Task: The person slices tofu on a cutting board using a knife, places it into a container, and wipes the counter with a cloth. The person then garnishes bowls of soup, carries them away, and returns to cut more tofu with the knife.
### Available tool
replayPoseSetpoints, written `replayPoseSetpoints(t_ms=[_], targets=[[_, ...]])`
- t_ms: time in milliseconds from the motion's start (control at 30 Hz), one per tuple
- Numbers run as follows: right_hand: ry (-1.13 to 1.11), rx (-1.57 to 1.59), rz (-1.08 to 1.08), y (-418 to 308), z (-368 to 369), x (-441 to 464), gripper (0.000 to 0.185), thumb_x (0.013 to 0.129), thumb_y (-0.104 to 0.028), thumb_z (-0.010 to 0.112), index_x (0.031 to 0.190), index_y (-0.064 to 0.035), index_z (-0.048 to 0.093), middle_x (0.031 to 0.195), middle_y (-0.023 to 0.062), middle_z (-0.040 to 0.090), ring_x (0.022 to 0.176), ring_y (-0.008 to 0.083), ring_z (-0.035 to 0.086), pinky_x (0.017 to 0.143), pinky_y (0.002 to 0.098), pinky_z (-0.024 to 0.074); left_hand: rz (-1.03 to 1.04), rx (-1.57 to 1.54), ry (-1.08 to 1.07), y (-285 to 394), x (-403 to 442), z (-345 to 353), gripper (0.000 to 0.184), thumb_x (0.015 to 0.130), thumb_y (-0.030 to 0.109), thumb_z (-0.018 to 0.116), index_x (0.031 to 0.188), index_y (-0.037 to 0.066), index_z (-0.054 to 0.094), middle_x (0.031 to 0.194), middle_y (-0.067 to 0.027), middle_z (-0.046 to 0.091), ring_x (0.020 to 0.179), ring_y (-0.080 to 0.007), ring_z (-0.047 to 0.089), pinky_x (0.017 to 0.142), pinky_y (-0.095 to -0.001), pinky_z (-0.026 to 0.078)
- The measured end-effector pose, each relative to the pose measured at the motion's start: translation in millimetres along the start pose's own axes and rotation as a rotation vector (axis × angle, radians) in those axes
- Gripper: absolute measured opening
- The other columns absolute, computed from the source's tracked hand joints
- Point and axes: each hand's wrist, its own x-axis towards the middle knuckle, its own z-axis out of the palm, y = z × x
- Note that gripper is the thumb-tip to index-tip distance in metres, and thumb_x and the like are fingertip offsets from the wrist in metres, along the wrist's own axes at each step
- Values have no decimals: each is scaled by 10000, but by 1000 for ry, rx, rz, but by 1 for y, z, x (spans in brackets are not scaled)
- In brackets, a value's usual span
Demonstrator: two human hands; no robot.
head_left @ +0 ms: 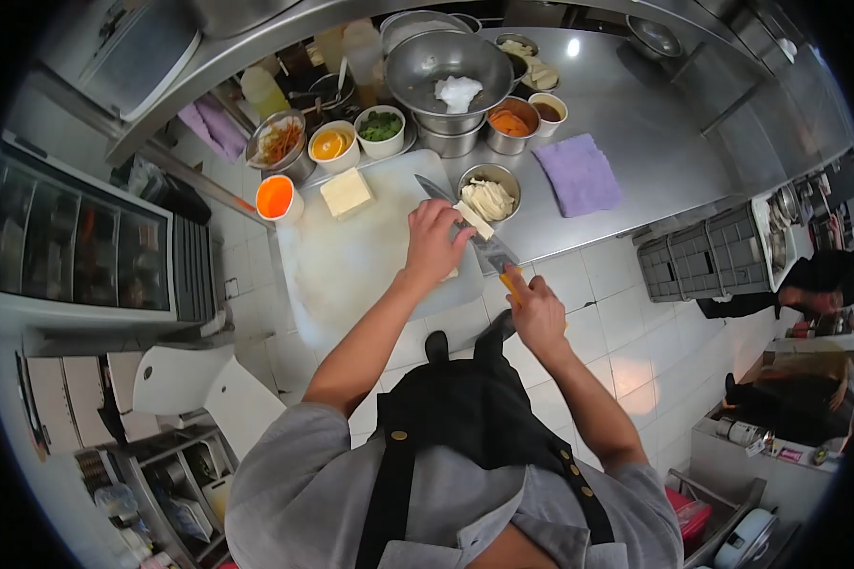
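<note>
My right hand (pixel 539 315) is closed round the yellow handle of a kitchen knife (pixel 493 250). Its blade points up and left over the right edge of a white cutting board (pixel 337 275). My left hand (pixel 435 239) has its fingers bent over the blade, against a cream-white slab (pixel 473 219) that lies on or against the blade; the exact contact is hidden. Just beyond sits a steel bowl (pixel 512 177) holding pale cut pieces (pixel 487 201). A cream-white block, like tofu or cheese (pixel 346 193), rests at the board's far left. Another pale bit shows below my left hand.
Behind the board stand a tub of orange food (pixel 274 197), a bowl of orange slices (pixel 332 144), chopped greens (pixel 380 124) and a large steel bowl (pixel 417 81). A purple cloth (pixel 579 175) lies on the steel counter (pixel 669 142). Another person (pixel 797 289) is at far right.
</note>
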Motion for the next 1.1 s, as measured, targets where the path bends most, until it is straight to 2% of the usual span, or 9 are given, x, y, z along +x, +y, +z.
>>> replayPoseSetpoints(t_ms=[100,300,367,433,533,600,700,833,1100], targets=[[74,-65,-44,13,-3,18,558,820,-105,650,1358,-200,536,846,133,557,745,325,627,603,441,522,5,112,-283,6,35,1,267,704,249,802,787,53,642,962,-63,623,990,-286,544,854,-408,397],[85,-77,-63,26,11,40,600,786,-4,582,1355,-188,541,874,134,568,755,316,629,608,430,528,-12,83,-379,-9,65,30,235,702,239,798,645,60,657,840,-55,636,966,-257,560,849,-417,409],[110,-38,-50,24,17,42,612,760,-81,717,1341,-204,568,825,105,559,742,305,627,624,430,524,-8,90,-379,-11,69,38,221,711,234,789,657,56,671,850,-52,642,970,-260,565,857,-415,414],[84,-22,-74,18,22,39,599,767,-86,716,1337,-204,572,825,105,564,734,308,630,619,430,525,-10,98,-381,-13,68,42,208,721,230,781,669,52,685,860,-49,648,974,-262,570,865,-414,419],[20,60,-95,-2,25,25,580,785,-105,712,1337,-206,570,831,110,577,722,320,639,621,434,529,-26,52,-322,-11,65,40,189,747,223,765,781,44,713,907,-66,658,1006,-280,577,890,-419,430],[-121,190,-21,-18,12,15,543,833,-142,687,1354,-170,537,861,157,618,745,374,649,662,459,535,-59,-100,58,-8,55,19,160,790,159,730,885,34,697,956,-98,650,1029,-303,576,894,-421,442],[-134,305,57,-24,16,-4,474,885,-126,619,1339,-72,492,860,245,631,750,434,645,651,518,527,-212,-180,299,-30,4,-1,169,825,81,678,986,31,663,1036,-124,623,1027,-320,570,888,-425,448],[-123,463,99,-37,25,-17,402,939,-136,568,1259,61,428,785,317,630,736,499,624,648,562,503,-193,-99,194,-45,-59,15,163,833,17,635,995,31,646,1073,-113,595,1020,-308,566,888,-411,432],[-169,451,120,-44,40,-29,369,953,-141,555,1260,25,435,858,341,629,777,538,610,645,582,503,-126,-36,132,-46,-71,22,177,837,24,638,1011,52,652,1074,-72,590,1010,-261,562,901,-404,388]])
